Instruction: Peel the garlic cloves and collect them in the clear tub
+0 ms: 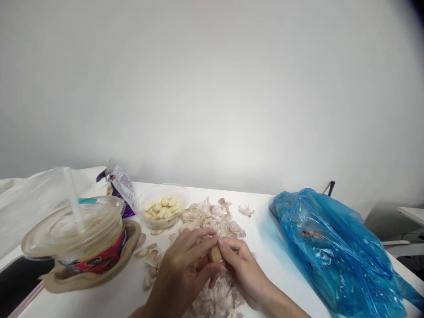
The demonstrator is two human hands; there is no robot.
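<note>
On the left I see a clear plastic cup (pixel 82 234) with a straw (pixel 73 201), standing in a brown paper holder (pixel 129 247). Just behind it lies a small purple-white packet (pixel 121 185), and to its right a clear bowl (pixel 162 187) with peeled cloves (pixel 164 206). On the right of the white table (pixel 265 247) lies a crumpled blue plastic bag (pixel 334 247).

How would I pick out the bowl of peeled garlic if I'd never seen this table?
Start at the white table and find the lidded drink cup with a straw on its left side. Right of it, beyond the person's left hand and right hand pinching a garlic clove, sits a small clear bowl. It alone holds pale yellow peeled cloves; beside it lie loose papery skins.
</note>
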